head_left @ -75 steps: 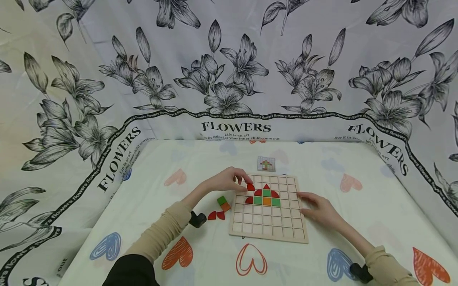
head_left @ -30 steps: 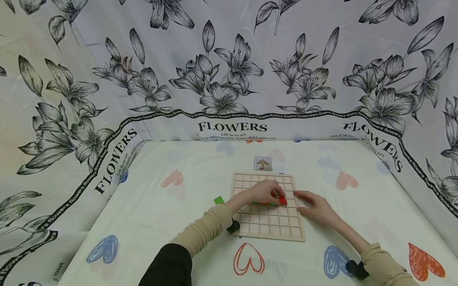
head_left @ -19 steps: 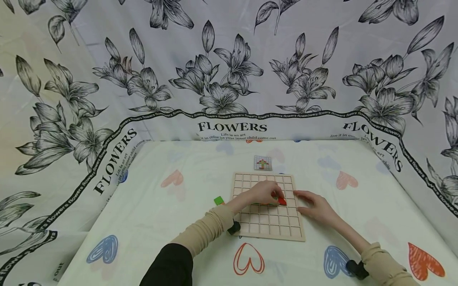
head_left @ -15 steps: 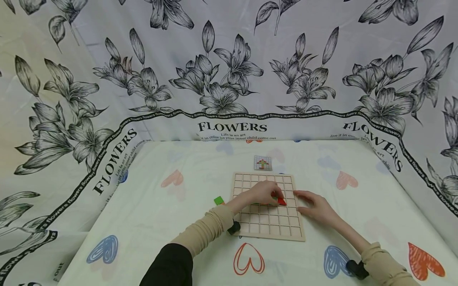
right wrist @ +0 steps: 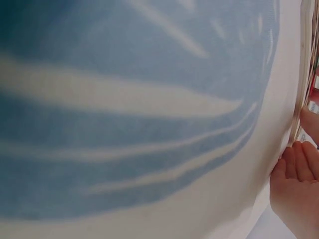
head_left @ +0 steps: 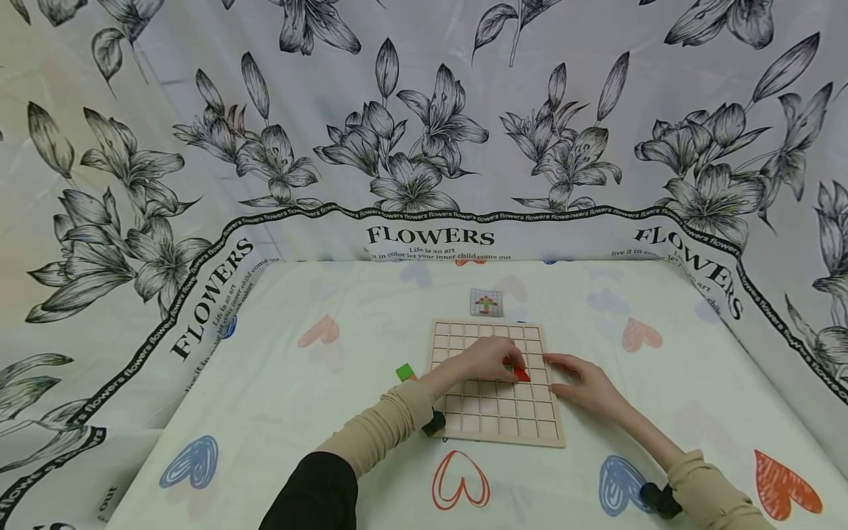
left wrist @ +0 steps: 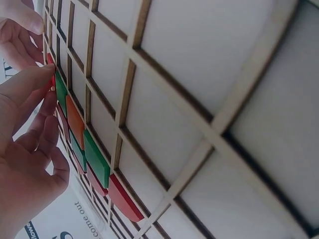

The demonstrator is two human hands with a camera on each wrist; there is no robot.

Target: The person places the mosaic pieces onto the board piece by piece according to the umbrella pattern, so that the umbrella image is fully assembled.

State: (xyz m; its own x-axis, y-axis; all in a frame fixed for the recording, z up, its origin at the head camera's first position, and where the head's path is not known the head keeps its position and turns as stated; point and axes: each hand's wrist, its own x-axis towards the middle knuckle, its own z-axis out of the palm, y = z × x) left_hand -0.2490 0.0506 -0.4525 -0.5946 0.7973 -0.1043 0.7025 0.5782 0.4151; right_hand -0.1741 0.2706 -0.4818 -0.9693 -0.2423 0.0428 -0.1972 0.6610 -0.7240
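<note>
My left hand (head_left: pixel 492 358) is over the wooden grid board (head_left: pixel 493 427), pinching a red quarter-round tile (head_left: pixel 522 375) between thumb and fingertips. That tile sits at the right end of a row, beside a green square tile (left wrist: pixel 60 88). Further along in the left wrist view come an orange square tile (left wrist: pixel 75 114), another green tile (left wrist: pixel 96 158) and a red quarter-round tile (left wrist: pixel 123 196). In the head view the hand covers most of this pattern. My right hand (head_left: pixel 592 386) touches the board's right edge with fingers extended.
A small pattern card (head_left: pixel 486 302) lies behind the board. Left of the board, a loose green square tile (head_left: pixel 405 372) shows, with an orange tile (head_left: pixel 414 377) partly hidden by the left forearm. The tablecloth (head_left: pixel 371 471) has printed hearts.
From the board's upper left, my left hand has moved right and nearer with the red tile. Over the last second that tile has turned slightly in its cell. My right hand stays at the edge.
</note>
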